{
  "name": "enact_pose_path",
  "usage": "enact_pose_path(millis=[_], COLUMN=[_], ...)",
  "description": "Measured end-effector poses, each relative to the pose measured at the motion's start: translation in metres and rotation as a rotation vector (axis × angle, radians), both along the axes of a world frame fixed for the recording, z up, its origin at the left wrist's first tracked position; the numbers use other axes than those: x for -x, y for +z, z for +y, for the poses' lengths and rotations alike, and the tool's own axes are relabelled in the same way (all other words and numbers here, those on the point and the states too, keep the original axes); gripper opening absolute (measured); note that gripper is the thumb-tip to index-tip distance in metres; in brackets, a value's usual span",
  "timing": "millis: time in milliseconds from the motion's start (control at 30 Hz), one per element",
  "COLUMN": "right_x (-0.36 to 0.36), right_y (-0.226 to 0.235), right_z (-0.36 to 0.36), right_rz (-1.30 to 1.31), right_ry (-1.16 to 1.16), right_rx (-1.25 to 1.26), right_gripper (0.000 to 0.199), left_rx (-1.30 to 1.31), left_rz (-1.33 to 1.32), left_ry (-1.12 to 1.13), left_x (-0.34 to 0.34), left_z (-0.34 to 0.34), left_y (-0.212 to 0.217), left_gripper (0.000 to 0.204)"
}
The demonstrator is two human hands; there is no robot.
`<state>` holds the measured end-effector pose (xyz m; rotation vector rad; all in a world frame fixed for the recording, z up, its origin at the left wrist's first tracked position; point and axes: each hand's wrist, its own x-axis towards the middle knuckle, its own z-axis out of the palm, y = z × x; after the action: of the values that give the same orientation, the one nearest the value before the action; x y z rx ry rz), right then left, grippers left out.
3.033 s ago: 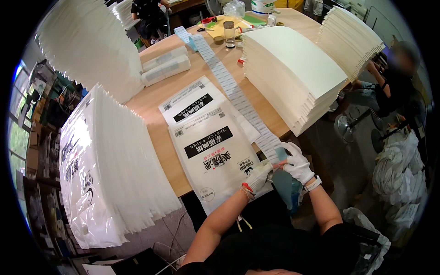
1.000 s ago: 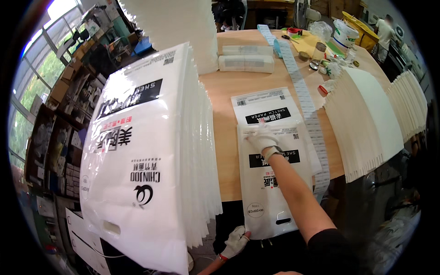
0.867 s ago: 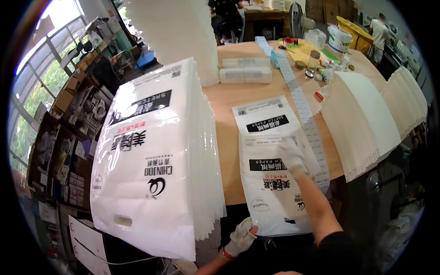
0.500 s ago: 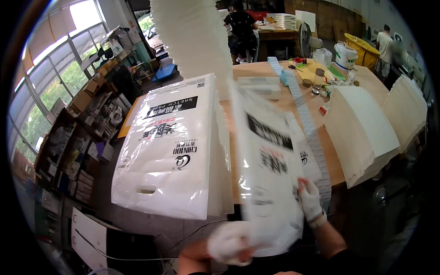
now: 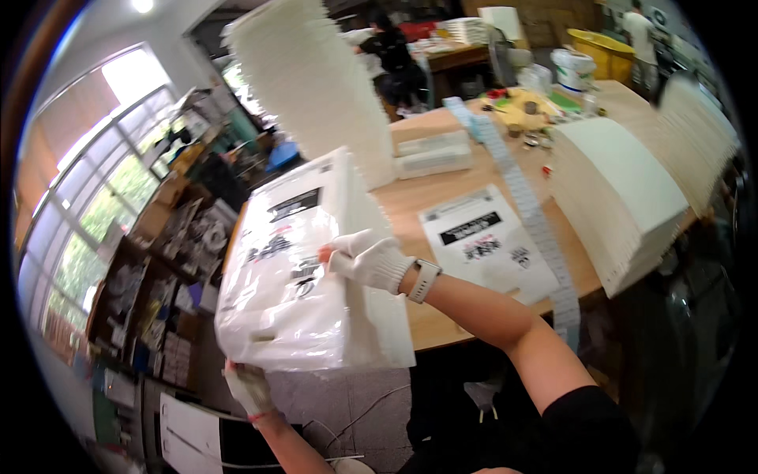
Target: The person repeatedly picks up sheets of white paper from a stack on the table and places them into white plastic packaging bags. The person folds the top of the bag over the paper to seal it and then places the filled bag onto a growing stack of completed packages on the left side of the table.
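At the lower left of the frame the gloved left hand (image 5: pixel 249 389) closes its grip on the bottom edge of a glossy white plastic bag (image 5: pixel 280 272) lying atop a thick stack of bags (image 5: pixel 371 316) overhanging the wooden counter (image 5: pixel 418 197). Mid-frame, the gloved right hand (image 5: pixel 365 258) pinches the bag's right edge. Beyond lie another printed bag (image 5: pixel 485 241), a label strip (image 5: pixel 525 209) and a fanned white stack (image 5: pixel 616 189).

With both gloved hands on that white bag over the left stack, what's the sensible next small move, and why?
Probably flatten the white bag squarely onto the stack of bags. The right hand rests on its top edge and the left hand grips its lower edge, while its glossy surface looks rumpled and not yet settled.
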<state>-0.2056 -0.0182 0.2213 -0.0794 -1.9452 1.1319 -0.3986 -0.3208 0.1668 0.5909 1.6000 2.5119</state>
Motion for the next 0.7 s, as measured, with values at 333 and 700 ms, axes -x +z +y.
enact_pose_path(millis=[333,700], right_x=[-0.377,-0.503], right_y=[-0.052,-0.035], right_z=[0.096,0.135], right_rz=[-0.701,-0.784], right_ry=[-0.845,-1.134], right_rx=[-0.459,-0.497], right_gripper=[0.027,0.020], left_rx=[0.809,0.654], left_rz=[-0.333,0.075], left_ry=[-0.330,-1.283], left_x=[-0.171,-0.309], left_z=[-0.009,0.206], left_y=[-0.265,-0.162], left_gripper=[0.017,0.014])
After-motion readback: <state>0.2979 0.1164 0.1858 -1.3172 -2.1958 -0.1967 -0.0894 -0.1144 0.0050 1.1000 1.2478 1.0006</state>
